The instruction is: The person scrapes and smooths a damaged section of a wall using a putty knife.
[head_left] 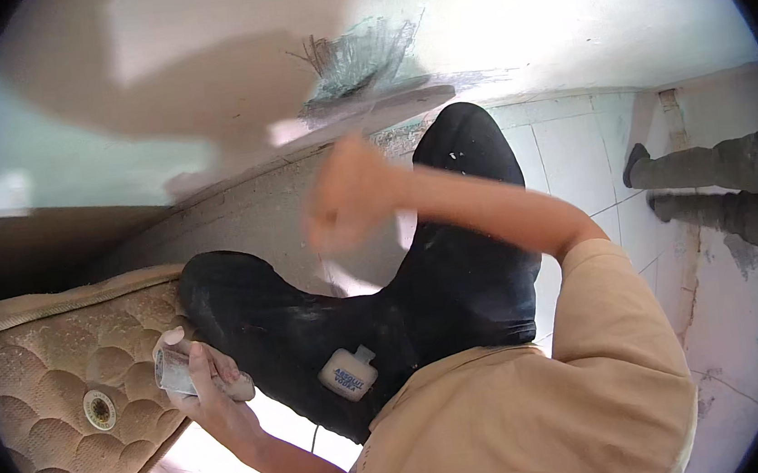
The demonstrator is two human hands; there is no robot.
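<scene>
My left hand (214,394) is closed around a small pale grey, dusty block-like piece (176,370), held beside my left knee; its exact kind I cannot make out. My right hand (352,193) is smeared by motion in front of the lower wall, between my knees. It looks curled, but whether anything is in it does not show. Beyond it, the pale wall (504,15) bears a rough, scratched grey-green patch (362,60) just above its base. A small cream rounded case (348,373) with dark lettering rests on my lap.
At the left stands a quilted brown mattress (56,386) with a round vent. Another person's legs (710,166) in dark trousers show at the far right. White floor tiles (567,150) lie right of my knee. A thin dark cable (315,439) hangs below my lap.
</scene>
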